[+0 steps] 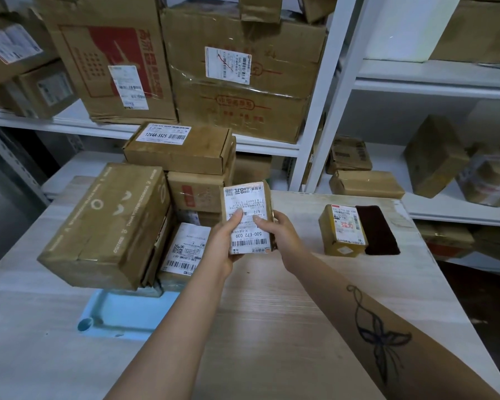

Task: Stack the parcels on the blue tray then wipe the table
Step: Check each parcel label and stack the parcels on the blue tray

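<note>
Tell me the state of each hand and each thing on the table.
labelled parcel: held in the air by both hands
left hand: grips its left side
right hand: grips its right side
small parcel: on the table, unstacked
dark cloth: flat beside it, untouched
blue tray: loaded with stacked parcels

In your left hand (pixel 225 245) and right hand (pixel 282 236), the held parcel (pixel 247 219) is brown cardboard under a white label with black print and a barcode. Left of your left hand, the large box (pixel 104 223) is brown with white lettering and the blue tray (pixel 122 313) is pale blue. Right of your right hand, the small parcel (pixel 342 230) is yellow-brown with a white, red-marked label, and the cloth (pixel 377 230) is dark maroon-brown. The table (pixel 272 327) under both hands shows pale wood grain.
</note>
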### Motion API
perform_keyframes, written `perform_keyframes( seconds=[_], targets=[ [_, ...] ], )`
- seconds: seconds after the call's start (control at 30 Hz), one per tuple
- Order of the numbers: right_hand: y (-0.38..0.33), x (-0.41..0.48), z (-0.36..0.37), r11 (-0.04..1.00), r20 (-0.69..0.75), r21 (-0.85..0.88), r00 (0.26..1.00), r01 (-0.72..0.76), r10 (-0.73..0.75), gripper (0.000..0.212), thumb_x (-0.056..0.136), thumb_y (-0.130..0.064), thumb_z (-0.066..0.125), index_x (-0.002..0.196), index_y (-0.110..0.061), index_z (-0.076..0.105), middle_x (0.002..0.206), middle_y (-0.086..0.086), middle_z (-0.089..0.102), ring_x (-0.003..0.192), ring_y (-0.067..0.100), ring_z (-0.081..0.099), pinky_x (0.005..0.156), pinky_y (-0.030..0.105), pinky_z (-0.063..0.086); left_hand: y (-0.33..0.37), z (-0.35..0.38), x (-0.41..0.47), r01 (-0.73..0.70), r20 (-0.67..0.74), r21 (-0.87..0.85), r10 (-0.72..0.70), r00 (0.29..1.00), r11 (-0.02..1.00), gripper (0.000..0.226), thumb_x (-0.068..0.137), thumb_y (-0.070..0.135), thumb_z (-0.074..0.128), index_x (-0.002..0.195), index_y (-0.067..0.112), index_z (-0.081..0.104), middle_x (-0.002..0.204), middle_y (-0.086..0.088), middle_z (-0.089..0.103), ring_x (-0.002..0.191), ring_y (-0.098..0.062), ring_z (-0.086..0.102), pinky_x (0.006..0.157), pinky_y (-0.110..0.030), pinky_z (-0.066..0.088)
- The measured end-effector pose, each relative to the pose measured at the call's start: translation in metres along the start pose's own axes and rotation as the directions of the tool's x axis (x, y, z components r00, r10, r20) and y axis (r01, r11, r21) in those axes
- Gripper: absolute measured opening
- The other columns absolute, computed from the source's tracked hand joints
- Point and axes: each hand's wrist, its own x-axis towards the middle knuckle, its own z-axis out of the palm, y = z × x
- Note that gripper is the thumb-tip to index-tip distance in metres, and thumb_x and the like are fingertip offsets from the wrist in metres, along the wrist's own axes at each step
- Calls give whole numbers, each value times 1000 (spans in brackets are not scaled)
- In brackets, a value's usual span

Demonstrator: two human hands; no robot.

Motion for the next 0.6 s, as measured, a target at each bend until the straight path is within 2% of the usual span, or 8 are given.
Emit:
perform_keyframes(
  seconds=[0.13, 0.17, 0.27, 0.37, 0.43, 0.5, 0.6],
  targets=[
    [-3, -2, 4, 998, -5, 61, 1000, 8, -7, 53, 91, -45, 54, 132, -14, 44, 110, 0, 65, 91, 13, 64, 63, 24, 50, 3, -6, 2, 74, -12, 7, -74, 997, 997, 36, 83, 47, 61, 108, 21, 66, 102, -5, 73, 93, -21, 69, 87, -38, 52],
    [-4, -1, 4, 996, -9, 84, 1000, 4, -4, 49, 92, -45, 52, 132, -17, 43, 112, -1, 63, 93, 12, 62, 66, 26, 49, 3, -8, 2, 109, -13, 10, -109, 994, 994, 39, 82, 50, 60, 108, 22, 66, 102, -4, 73, 94, -22, 68, 88, -40, 51],
    [-10, 4, 3, 998, -3, 64, 1000, 0, 0, 54, 88, -39, 61, 135, -19, 43, 121, 2, 62, 105, 21, 62, 86, 37, 52, 2, -13, -1, 196, -6, 4, -196, 981, 981, 44, 80, 59, 56, 103, 23, 67, 97, -6, 74, 93, -28, 67, 87, -46, 50],
    [-14, 5, 3, 997, 31, 79, 999, 24, -26, 46, 89, -30, 62, 131, -18, 46, 118, 1, 62, 106, 20, 62, 88, 35, 52, 0, -14, -4, 267, 49, -65, -264, 963, 962, 60, 72, 66, 55, 108, 19, 66, 107, -14, 71, 100, -37, 65, 86, -52, 49],
    [-15, 5, 3, 991, 72, 136, 997, 21, -31, 43, 92, -29, 57, 133, -20, 46, 123, 2, 61, 110, 21, 61, 90, 35, 51, 0, -17, -4, 284, 97, -127, -273, 957, 950, 68, 72, 70, 51, 114, 18, 63, 114, -18, 67, 103, -41, 63, 86, -55, 49],
    [-13, 8, 2, 979, 114, 196, 993, -45, 23, 44, 93, -37, 52, 132, -18, 50, 125, 6, 62, 115, 24, 59, 97, 40, 48, 1, -18, -5, 294, 137, -138, -275, 951, 946, 71, 75, 72, 45, 117, 18, 62, 118, -20, 65, 106, -43, 61, 89, -60, 45],
    [-13, 6, 2, 934, 143, 297, 976, -198, 162, 39, 92, -47, 50, 114, -17, 63, 110, 7, 69, 107, 26, 62, 102, 44, 43, 1, -19, -4, 313, 165, -75, -298, 940, 947, 73, 75, 74, 42, 119, 19, 62, 118, -19, 65, 108, -42, 61, 90, -62, 44]
  ],
)
